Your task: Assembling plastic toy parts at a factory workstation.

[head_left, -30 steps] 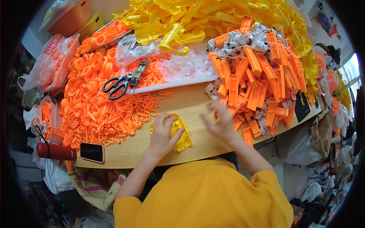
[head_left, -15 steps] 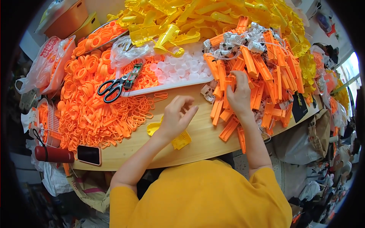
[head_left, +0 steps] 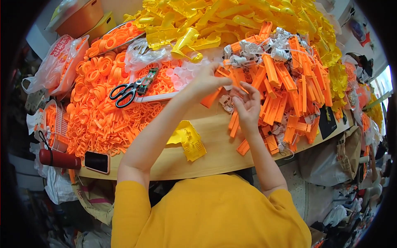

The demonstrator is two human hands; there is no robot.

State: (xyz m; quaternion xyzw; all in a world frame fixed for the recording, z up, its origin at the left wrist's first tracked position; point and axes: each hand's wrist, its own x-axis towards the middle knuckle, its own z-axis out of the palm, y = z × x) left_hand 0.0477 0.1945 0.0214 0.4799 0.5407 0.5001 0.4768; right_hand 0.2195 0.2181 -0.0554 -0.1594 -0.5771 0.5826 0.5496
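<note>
My left hand (head_left: 205, 84) is closed on an orange plastic channel part (head_left: 211, 98), whose end sticks out below the fingers. Beside it, at the near left edge of the pile of orange channels with white motor units (head_left: 284, 84), is my right hand (head_left: 248, 106). Its fingers are curled in toward the thumb by the left fingertips; what they pinch is too small to tell. A yellow moulded shell (head_left: 192, 145) lies on the wooden table (head_left: 221, 144) below both hands. A small white motor unit (head_left: 226, 103) sits between the hands, partly covered.
Loose orange rings and clips (head_left: 99, 107) heap up on the left. Black-handled scissors (head_left: 124, 94) and a green circuit board (head_left: 147, 80) lie over a white tray (head_left: 159, 97) of translucent caps. Yellow shells (head_left: 231, 25) are piled behind. A phone (head_left: 97, 161) and red flask (head_left: 60, 159) are near left.
My left hand has reached up and right to the pile and now grips an orange channel. My right hand has drawn slightly back and left, beside it. The yellow shell is more exposed.
</note>
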